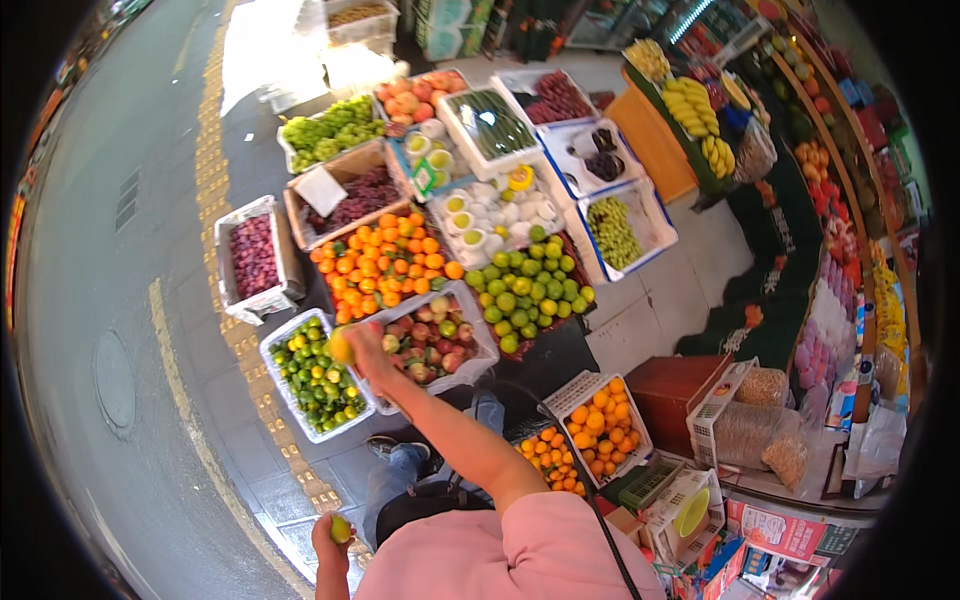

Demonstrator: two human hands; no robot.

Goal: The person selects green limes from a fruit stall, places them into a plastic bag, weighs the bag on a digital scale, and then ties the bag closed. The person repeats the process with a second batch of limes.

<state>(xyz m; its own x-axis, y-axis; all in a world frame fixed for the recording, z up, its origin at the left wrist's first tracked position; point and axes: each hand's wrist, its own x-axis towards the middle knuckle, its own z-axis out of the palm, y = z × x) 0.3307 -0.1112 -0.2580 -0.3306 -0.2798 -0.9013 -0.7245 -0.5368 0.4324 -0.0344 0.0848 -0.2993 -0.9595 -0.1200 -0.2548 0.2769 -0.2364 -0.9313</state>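
Note:
My right hand (367, 352) reaches forward, closed around a yellow-orange citrus fruit (342, 346). It hangs over the inner edge of a white basket (290, 425) of small green and yellow citrus fruits (312, 375). Beside that hand, a white-lined crate (487, 345) holds red and yellowish round fruits (440, 362), partly hidden by my forearm. Low and near my body, my left hand (328, 552) is closed on a green-yellow citrus fruit (341, 529). Just beyond the right hand lies a heap of oranges with leaves (375, 265).
Green citrus (530, 285), grapes (335, 130), and a box of dark red fruit (253, 252) surround the middle. Orange fruit crates (605, 425) stand by my right side. Bananas (690, 108) and stacked shelves line the right. A road (110, 250) runs along the left.

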